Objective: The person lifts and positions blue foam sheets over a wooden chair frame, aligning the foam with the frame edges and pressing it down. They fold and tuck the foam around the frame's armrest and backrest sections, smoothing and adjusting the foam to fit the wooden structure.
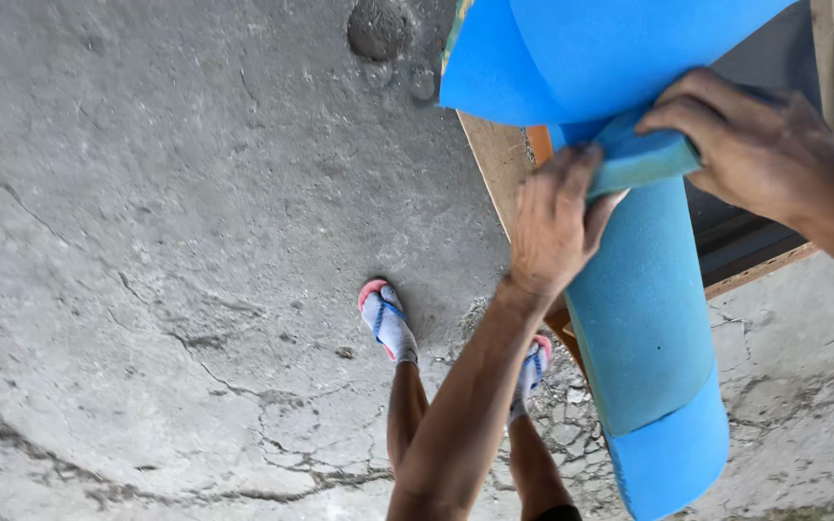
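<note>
Over the edge of the wooden table (pixel 494 159) I am bent down, looking past both my arms at the cracked concrete floor (pixel 166 289). My left hand (pixel 554 224) comes up from the bottom of the view on a long, straight forearm, wrist slightly bent, knuckles toward me. Its fingers press and curl onto the loose edge of a blue foam sheet (pixel 629 58), right where that edge meets the roll. My right hand (pixel 750 145) reaches in from the right edge, arm angled downward, palm down. Its fingers are bent over the same thick foam edge, gripping it just beside my left hand; the two hands are near each other but do not touch.

The foam is partly wound into a blue roll (pixel 644 328), which hangs slanted off the table edge, its lower end pointing down toward the floor near my feet. The unrolled part of the sheet spreads out above my hands at the top of the view.

Below, my feet stand on the floor in sandals: the left sandal (pixel 388 321) is fully visible, and the right sandal (pixel 533 367) is partly hidden behind my left forearm. A round dark patch (pixel 378 27) marks the floor near the top.
</note>
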